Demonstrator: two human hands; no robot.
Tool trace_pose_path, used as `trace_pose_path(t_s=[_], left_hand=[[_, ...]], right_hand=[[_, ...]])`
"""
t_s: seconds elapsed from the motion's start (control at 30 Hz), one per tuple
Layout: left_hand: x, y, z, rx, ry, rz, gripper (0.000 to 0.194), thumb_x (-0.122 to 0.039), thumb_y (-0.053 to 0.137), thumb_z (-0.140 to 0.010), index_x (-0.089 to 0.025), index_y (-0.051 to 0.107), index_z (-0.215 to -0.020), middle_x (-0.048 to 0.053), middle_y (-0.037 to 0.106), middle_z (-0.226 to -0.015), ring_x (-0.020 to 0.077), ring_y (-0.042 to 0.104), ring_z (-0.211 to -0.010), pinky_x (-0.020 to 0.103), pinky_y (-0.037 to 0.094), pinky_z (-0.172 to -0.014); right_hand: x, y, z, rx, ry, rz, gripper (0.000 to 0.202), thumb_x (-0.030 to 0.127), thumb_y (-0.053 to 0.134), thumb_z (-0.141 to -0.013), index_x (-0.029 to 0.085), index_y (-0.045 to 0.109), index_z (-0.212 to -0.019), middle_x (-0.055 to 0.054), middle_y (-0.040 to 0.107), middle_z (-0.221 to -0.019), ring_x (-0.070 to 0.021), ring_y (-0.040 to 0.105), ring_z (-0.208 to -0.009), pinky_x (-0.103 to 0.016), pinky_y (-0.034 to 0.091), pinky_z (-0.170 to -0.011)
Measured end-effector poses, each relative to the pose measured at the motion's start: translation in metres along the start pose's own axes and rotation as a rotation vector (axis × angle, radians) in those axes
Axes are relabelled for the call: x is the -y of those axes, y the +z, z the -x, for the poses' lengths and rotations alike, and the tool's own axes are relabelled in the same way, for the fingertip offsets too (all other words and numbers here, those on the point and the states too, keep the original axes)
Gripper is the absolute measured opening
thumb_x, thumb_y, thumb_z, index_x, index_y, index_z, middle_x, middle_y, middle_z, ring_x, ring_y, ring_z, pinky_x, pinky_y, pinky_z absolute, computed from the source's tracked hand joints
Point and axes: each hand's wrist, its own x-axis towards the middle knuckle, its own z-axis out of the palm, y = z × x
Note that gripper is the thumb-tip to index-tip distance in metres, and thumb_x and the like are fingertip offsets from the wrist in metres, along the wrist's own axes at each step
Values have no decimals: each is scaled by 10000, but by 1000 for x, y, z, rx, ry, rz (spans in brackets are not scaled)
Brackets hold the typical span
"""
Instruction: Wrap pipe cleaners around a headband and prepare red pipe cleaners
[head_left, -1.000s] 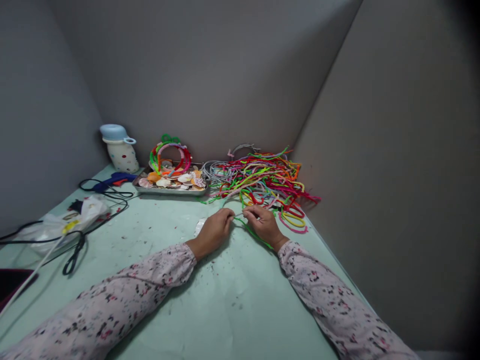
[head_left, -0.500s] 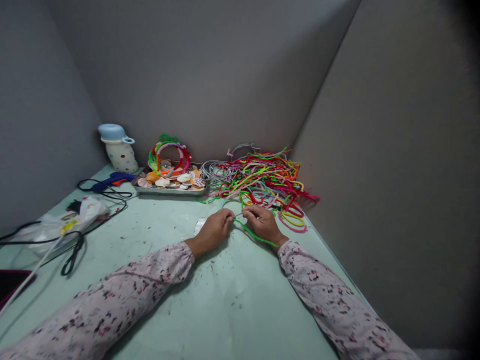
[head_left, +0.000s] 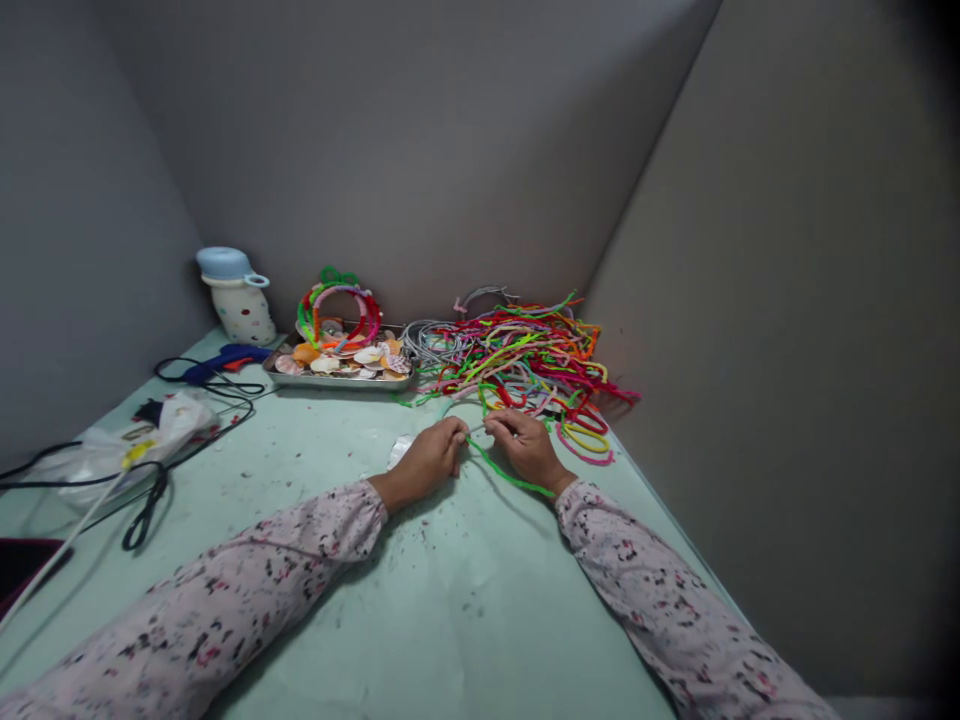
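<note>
My left hand (head_left: pixel 431 458) pinches a thin grey wire and the end of a green fuzzy stem (head_left: pixel 517 482) near the middle of the table. Close by on the right, my right hand (head_left: pixel 529 450) is closed on the same wire, fingertips pinched. The wire spans the small gap between my hands. From my left fingertips the green stem slants down to the right, toward my right wrist. Just beyond my hands lies a heap of colourful fuzzy stems (head_left: pixel 517 350), with coiled grey wire (head_left: pixel 435 342) at its left side.
A metal tray (head_left: pixel 337 383) holds shells and colourful fuzzy rings (head_left: pixel 339 310). Left of it stand a bottle (head_left: pixel 241 300) and a blue tool (head_left: pixel 225 362) with a black cable. A plastic bag (head_left: pixel 169 425) lies at the left. Grey walls border the table (head_left: pixel 465 620).
</note>
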Motion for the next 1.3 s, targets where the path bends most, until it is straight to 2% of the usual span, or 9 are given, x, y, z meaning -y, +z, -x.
trace_pose_path(t_s=[0.13,0.23,0.43,0.7,1.0,1.17,1.3], left_hand=[[-4,0,1,-6,-23,18,100,-258,445,-867,-199,523,-890,-61,524,-565,122,505,-508,246,383,-569],[-6,1,1,-45,-19,-18,105,-199,490,-811,-197,548,-899,-46,546,-608,128,511,-551,244,383,-576],[-6,1,0,-126,-21,-141,126,-175,478,-813,-193,568,-899,-34,552,-621,128,504,-566,240,373,-579],[-4,0,-1,-167,0,-190,121,-174,485,-830,-183,567,-919,-29,564,-646,124,511,-580,245,388,-609],[-7,0,1,-165,-1,-183,182,-186,448,-854,-186,566,-993,-10,596,-696,145,549,-645,264,408,-648],[-10,-2,0,-169,-26,-180,150,-221,416,-878,-183,555,-919,-6,597,-715,145,539,-644,276,398,-658],[-8,-2,0,-128,-26,-158,151,-227,399,-884,-186,544,-882,-21,580,-658,140,530,-609,278,388,-657]], right_hand=[[-2,0,-1,-4,3,-7,205,343,532,-895,203,681,-881,-22,677,-802,-161,615,-713,-267,475,-680],[-2,1,-1,-10,-4,-2,199,331,533,-895,197,679,-876,-20,676,-800,-157,611,-710,-258,465,-670],[-1,0,-1,8,26,19,217,342,528,-898,185,671,-854,-13,664,-751,-146,599,-678,-244,456,-645],[-2,1,-1,14,71,-13,238,372,533,-892,185,673,-849,-13,662,-720,-148,607,-654,-244,465,-622],[-4,0,-1,10,87,-36,217,364,537,-900,192,666,-868,-10,659,-736,-142,605,-655,-241,467,-640],[-5,0,-1,15,76,-17,207,352,538,-901,196,671,-867,-14,668,-750,-150,617,-688,-245,470,-655],[-5,1,-1,8,57,-13,206,345,539,-900,197,674,-855,-15,667,-750,-152,617,-697,-249,472,-668]])
